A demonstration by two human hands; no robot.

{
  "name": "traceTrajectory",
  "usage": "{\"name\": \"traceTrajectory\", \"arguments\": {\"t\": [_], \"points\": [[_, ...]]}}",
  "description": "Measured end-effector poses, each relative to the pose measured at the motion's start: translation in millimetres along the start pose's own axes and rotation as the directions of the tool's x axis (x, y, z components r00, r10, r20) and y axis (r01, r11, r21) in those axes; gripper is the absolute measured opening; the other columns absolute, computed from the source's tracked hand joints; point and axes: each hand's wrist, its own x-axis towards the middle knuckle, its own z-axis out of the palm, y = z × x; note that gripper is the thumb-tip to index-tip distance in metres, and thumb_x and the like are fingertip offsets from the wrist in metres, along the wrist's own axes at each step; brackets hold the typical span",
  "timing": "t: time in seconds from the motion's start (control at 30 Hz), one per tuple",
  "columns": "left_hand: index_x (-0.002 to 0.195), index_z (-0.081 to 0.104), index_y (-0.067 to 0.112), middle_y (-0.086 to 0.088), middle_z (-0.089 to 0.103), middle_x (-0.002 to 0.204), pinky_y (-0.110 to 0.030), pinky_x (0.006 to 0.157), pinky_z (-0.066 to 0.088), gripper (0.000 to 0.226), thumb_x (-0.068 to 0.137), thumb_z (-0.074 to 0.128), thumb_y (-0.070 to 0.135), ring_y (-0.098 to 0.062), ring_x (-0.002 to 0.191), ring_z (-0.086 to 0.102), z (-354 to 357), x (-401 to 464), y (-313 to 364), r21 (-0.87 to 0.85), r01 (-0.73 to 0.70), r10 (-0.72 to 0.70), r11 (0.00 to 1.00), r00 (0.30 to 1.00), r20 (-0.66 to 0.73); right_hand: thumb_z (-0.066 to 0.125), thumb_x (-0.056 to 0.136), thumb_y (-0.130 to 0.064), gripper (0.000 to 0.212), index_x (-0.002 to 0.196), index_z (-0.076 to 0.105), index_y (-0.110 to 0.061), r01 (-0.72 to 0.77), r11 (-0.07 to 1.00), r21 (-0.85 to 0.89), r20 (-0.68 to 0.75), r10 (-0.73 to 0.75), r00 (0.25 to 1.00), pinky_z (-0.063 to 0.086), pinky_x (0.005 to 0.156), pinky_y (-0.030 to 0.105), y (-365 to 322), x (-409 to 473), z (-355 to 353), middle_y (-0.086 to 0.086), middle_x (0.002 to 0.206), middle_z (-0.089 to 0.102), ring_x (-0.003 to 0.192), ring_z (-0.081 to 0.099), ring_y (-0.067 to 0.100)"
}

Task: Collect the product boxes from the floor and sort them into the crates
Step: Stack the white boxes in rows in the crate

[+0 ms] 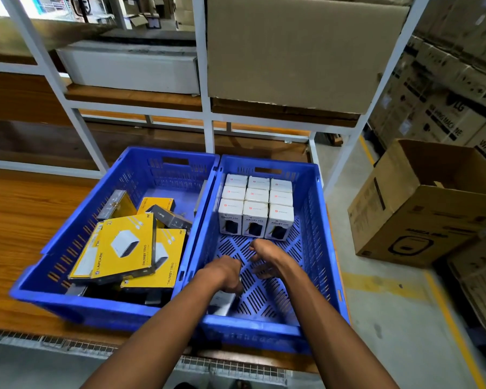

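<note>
Two blue crates sit side by side on the wooden surface point(17, 220): the left crate point(68, 301) holds a loose pile of yellow boxes point(118, 245), and the right crate point(320, 248) has white boxes point(254, 209) packed in neat rows at its 12 o'clock end. Both hands are low inside the right crate; the left hand point(226, 272) curls its grip round a white box point(222, 303) lying at the crate's 7 o'clock corner. The right hand point(267, 252), toward 1 o'clock of the left, has loosely curled fingers holding nothing.
</note>
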Motion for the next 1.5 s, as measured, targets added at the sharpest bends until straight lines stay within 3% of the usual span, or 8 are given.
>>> {"name": "traceTrajectory", "arguments": {"t": [0.17,0.3,0.43,0.67,0.83,1.13,1.33,1.5], "points": [[0.126,0.055,0.02,-0.006,0.064,0.113,-0.038,0.078,0.054,0.041,0.098,0.063,0.049,-0.025,0.094,0.065,-3,5,2,-0.406,-0.082,-0.048,0.91,0.953,-0.298,0.033,0.106,-0.041,0.04,0.118,0.058,-0.012,0.032,0.998,0.05,-0.034,-0.031,0.999,0.049,0.081,0.036,1,9,-3,0.008,0.107,0.064,0.093,0.063,0.026],[0.135,0.053,0.02,-0.012,0.068,0.125,-0.039,0.088,0.055,0.034,0.104,0.054,0.034,-0.03,0.105,0.066,-16,5,2,-0.655,-0.198,-0.197,0.729,0.857,-0.477,0.033,0.103,-0.065,0.068,0.113,0.071,-0.009,0.086,0.98,0.179,-0.097,-0.069,0.993,0.056,0.098,0.045,1,19,-13,0.013,0.112,0.075,0.101,0.072,0.029],[0.136,0.05,0.021,-0.011,0.065,0.126,-0.039,0.084,0.049,0.029,0.108,0.041,0.023,-0.029,0.105,0.063,-24,4,4,-0.776,-0.256,-0.275,0.577,0.833,-0.48,0.039,0.099,-0.073,0.061,0.103,0.067,-0.018,-0.015,0.966,0.259,0.014,0.011,1.0,0.059,0.072,0.044,0,4,-23,0.013,0.103,0.071,0.093,0.069,0.03],[0.136,0.053,0.032,-0.006,0.067,0.124,-0.046,0.09,0.058,0.032,0.104,0.046,0.027,-0.024,0.101,0.066,-27,12,0,-0.874,-0.275,-0.372,0.402,0.823,-0.43,0.078,0.089,-0.032,0.043,0.124,0.066,-0.009,-0.011,0.876,0.483,0.153,-0.072,0.986,0.063,0.082,0.054,6,14,-40,0.016,0.126,0.066,0.102,0.074,0.038],[0.142,0.049,0.031,-0.001,0.063,0.134,-0.043,0.098,0.055,0.044,0.1,0.061,0.021,-0.023,0.112,0.064,-21,14,1,-0.792,-0.359,-0.27,0.494,0.802,-0.533,0.068,0.091,-0.007,0.02,0.11,0.072,-0.006,0.105,0.883,0.457,0.121,-0.178,0.976,0.061,0.077,0.039,11,16,-47,0.012,0.103,0.071,0.088,0.073,0.024],[0.148,0.048,0.034,0.005,0.036,0.158,-0.052,0.114,0.035,0.067,0.089,0.061,0.004,-0.025,0.142,0.023,-7,10,-1,-0.158,-0.393,0.186,0.906,0.705,-0.685,0.062,0.09,0.008,0.066,0.138,0.057,-0.037,0.402,0.879,0.257,0.116,-0.441,0.89,0.05,0.068,0.034,15,28,-22,0.007,0.109,0.072,0.092,0.066,0.021],[0.148,0.046,0.033,0.004,0.026,0.167,-0.053,0.126,0.028,0.075,0.084,0.069,-0.001,-0.03,0.154,0.012,-8,11,-4,-0.015,-0.271,0.186,0.962,0.699,-0.691,0.07,0.093,-0.001,0.06,0.14,0.052,-0.035,0.534,0.831,0.158,0.001,-0.541,0.841,0.058,0.076,0.042,17,37,-12,0.003,0.112,0.064,0.093,0.068,0.024],[0.13,0.057,0.024,-0.005,0.043,0.137,-0.041,0.099,0.045,0.053,0.083,0.074,0.007,-0.029,0.127,0.038,-10,9,-4,0.073,-0.109,0.125,0.991,0.623,-0.772,0.078,0.087,-0.017,0.06,0.139,0.052,-0.031,0.575,0.808,-0.126,-0.187,-0.589,0.786,0.061,0.088,0.047,16,49,2,-0.001,0.107,0.068,0.101,0.069,0.02]]}}
